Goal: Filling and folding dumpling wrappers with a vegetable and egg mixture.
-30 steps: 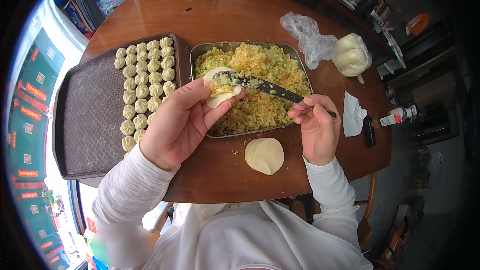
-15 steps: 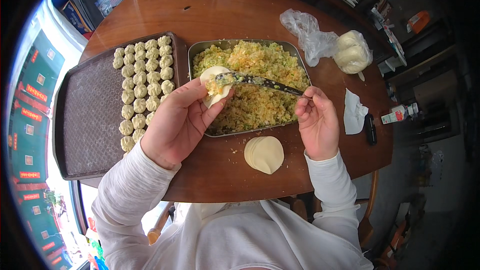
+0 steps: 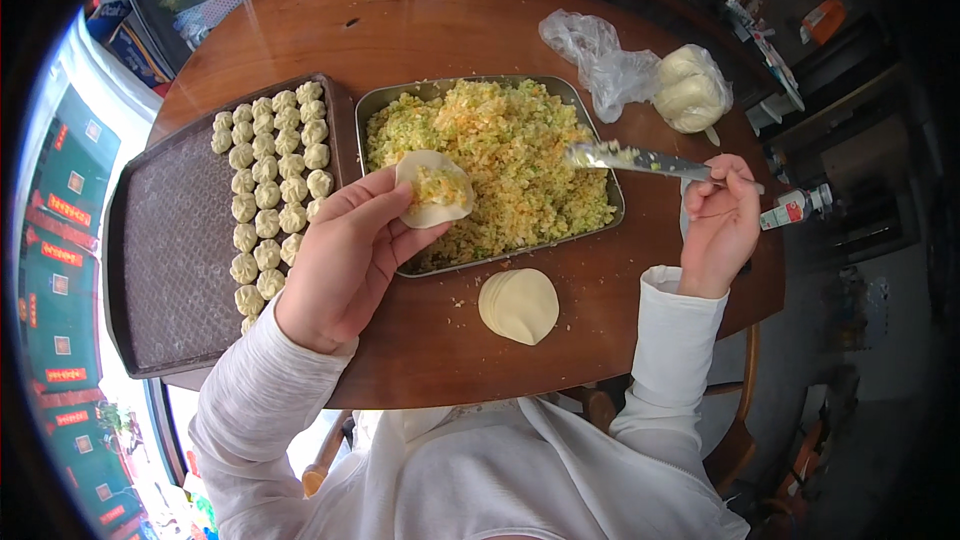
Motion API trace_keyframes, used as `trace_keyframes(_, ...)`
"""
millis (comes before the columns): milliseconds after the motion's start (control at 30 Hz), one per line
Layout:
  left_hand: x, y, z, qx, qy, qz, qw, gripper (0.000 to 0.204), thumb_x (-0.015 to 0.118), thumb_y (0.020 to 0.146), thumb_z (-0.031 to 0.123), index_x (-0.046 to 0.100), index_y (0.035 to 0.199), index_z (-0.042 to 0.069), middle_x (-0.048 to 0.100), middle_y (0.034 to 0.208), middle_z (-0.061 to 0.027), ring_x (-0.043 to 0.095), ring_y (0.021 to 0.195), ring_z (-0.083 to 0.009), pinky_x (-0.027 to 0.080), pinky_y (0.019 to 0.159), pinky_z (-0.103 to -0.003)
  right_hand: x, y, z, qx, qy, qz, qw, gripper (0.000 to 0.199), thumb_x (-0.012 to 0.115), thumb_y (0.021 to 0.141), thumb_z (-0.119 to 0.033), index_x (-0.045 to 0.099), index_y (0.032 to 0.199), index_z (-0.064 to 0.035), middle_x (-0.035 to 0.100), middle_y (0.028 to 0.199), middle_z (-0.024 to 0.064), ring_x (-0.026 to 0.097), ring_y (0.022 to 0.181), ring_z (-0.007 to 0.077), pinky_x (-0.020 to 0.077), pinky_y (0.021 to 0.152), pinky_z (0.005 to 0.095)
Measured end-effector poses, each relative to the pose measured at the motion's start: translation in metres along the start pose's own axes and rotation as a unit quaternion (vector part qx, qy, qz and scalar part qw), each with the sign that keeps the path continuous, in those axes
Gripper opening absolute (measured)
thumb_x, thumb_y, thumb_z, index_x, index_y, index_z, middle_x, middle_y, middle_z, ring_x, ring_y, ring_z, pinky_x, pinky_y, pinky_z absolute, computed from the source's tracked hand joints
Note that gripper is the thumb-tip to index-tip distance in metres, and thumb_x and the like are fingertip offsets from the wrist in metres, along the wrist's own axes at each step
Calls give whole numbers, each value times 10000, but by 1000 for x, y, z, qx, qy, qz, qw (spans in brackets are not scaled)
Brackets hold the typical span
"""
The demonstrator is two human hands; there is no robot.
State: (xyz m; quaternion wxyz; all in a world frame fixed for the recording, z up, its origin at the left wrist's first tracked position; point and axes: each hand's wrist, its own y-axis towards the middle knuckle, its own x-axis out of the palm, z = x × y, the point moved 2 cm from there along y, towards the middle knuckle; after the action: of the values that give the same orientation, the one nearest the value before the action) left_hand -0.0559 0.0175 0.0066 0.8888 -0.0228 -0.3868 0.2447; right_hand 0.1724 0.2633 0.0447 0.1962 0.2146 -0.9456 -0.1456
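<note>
A round dough wrapper (image 3: 412, 172) with a dab of chopped filling (image 3: 438, 186) on it rests on the fingers of my left hand (image 3: 345, 250), the thumb pinching its left edge. It hangs over the lower left of a metal tray (image 3: 470, 266) heaped with yellow-green filling (image 3: 500, 140). My right hand (image 3: 724, 225) grips the handle of a flat metal spreader (image 3: 650, 162), whose blade, with bits of filling stuck to it, reaches over the tray's right rim. A stack of wrappers (image 3: 518, 306) lies on the table in front of the tray.
On the left is a dark baking tray (image 3: 170, 260) with rows of pleated buns (image 3: 265, 198) along its right side. A crumpled plastic bag (image 3: 600, 65) and bagged dough (image 3: 693, 90) sit at the back right. A small labelled bottle (image 3: 795, 208) is near the table's right edge.
My right hand has swung right with the spreader, lifting its blade off the wrapper. The filling stays on the wrapper, which my left hand still holds.
</note>
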Motion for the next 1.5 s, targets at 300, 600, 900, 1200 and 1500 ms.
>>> trace_keyframes(300,5,-2,-3,-42,-31,-19,998,357,420,1002,38,456,1329,-100,601,1257,-192,644,1115,-242,558,961,-312,-22,17,13,67,-49,-28,996,121,530,910,-156,568,876,-47,545,827,22,482,605,73,333,469,222)
trace_keyframes(600,6,-1,-5,-41,-17,-66,997,352,479,969,-28,476,1312,-106,591,1273,-157,616,1151,-219,527,1005,-295,-15,19,33,163,-143,-73,974,176,542,958,-210,608,959,-47,517,677,-12,460,533,45,309,457,189)
trace_keyframes(900,10,-4,-8,-63,-18,-87,994,349,497,988,7,490,1327,-77,605,1267,-126,615,1141,-179,530,989,-267,-36,30,34,5,-523,6,852,472,644,947,-396,582,1205,-6,545,790,26,514,643,124,430,589,292)
trace_keyframes(1200,17,-8,-10,-74,-28,-134,988,385,508,996,41,463,1365,-57,587,1304,-153,611,1174,-216,544,982,-290,61,-36,10,-373,-384,-215,817,235,806,781,-183,690,964,-93,599,862,40,567,776,195,447,704,333)
trace_keyframes(1500,17,-12,-17,-83,10,-159,984,356,470,1031,101,474,1353,-49,581,1300,-118,583,1194,-178,488,1041,-303,85,-67,15,-242,-296,-312,870,224,844,694,-101,688,855,-96,626,828,14,559,744,201,425,692,320)
